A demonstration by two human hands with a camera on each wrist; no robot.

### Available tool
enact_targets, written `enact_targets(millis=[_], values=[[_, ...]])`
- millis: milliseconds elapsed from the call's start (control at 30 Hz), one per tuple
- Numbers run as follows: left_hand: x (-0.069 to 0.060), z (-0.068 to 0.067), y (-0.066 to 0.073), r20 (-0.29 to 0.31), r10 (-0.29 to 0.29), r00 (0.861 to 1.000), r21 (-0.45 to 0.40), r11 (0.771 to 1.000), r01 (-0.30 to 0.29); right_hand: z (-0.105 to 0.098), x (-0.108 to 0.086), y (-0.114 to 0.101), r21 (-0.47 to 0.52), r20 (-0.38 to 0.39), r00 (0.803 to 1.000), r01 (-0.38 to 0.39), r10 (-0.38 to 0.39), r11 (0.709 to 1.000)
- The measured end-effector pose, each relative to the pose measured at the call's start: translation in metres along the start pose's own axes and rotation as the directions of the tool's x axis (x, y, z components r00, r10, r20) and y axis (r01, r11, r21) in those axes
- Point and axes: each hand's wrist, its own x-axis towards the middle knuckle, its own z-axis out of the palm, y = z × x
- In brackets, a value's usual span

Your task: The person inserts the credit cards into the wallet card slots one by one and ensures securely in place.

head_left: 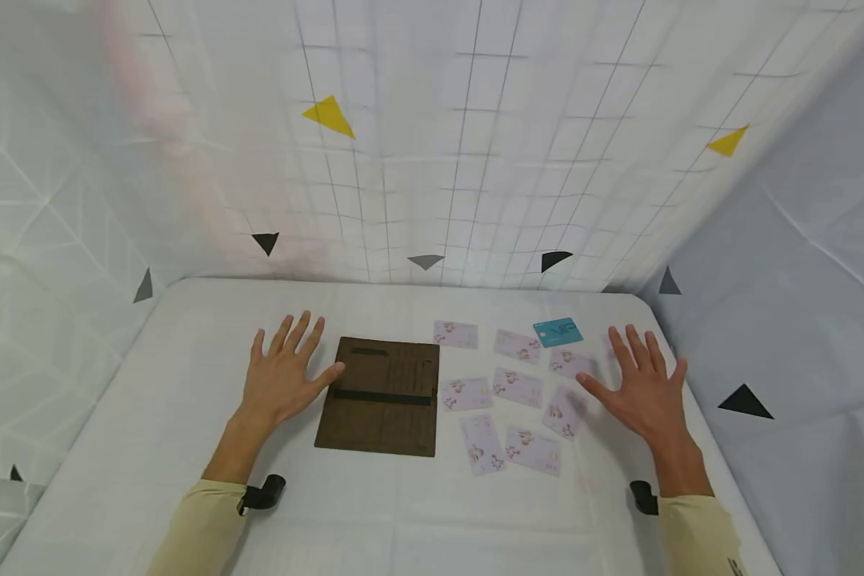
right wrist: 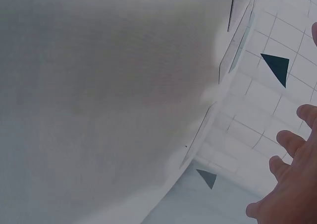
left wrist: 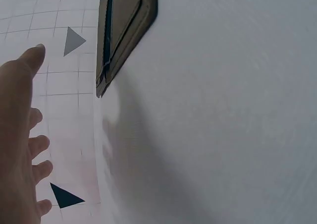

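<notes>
My left hand (head_left: pixel 281 384) hovers with spread fingers beside a flat brown wallet (head_left: pixel 385 428), its thumb over the wallet's left edge. A dark strap crosses the wallet's middle, and slots show on its upper half. In the left wrist view, the hand (left wrist: pixel 15 135) appears apart from the wallet (left wrist: pixel 130 21). Right of the wallet lie several pale pink flower-printed cards (head_left: pixel 518 387) and a teal VIP card (head_left: pixel 558 332). My right hand (head_left: pixel 644 396) hovers, fingers spread and holding nothing, at the right of the cards; one card lies partly hidden behind it.
A white cloth covers the table (head_left: pixel 490 544). White sheet walls stand close behind it and on both sides, with grid lines and yellow, grey and black patches. A black wrist camera (head_left: pixel 264 492) sits on the left wrist, another (head_left: pixel 644 498) on the right.
</notes>
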Motion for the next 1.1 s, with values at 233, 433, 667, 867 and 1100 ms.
enact_targets(millis=[233, 433, 667, 867, 1100], values=[[-0.002, 0.003, 0.003, -0.024, 0.0, 1.0, -0.024, 1.0, -0.001, 0.001, -0.001, -0.001, 0.021, -0.009, 1.0, 0.003, -0.003, 1.0], [-0.004, 0.003, 0.006, -0.005, -0.015, 1.0, -0.067, 0.998, 0.014, 0.003, -0.004, -0.003, 0.074, -0.004, 1.0, -0.014, 0.014, 0.997], [-0.007, 0.007, 0.007, 0.033, -0.035, 0.999, -0.119, 0.992, 0.039, 0.007, -0.008, -0.008, 0.131, 0.035, 0.998, -0.047, 0.043, 0.99], [-0.008, 0.009, 0.008, 0.058, -0.036, 0.998, -0.156, 0.987, 0.045, 0.006, -0.012, -0.01, 0.143, 0.066, 0.997, -0.053, 0.043, 0.988], [-0.007, 0.012, 0.01, 0.093, -0.039, 0.995, -0.197, 0.979, 0.057, 0.008, -0.015, -0.011, 0.171, 0.125, 0.992, -0.028, 0.006, 0.985]])
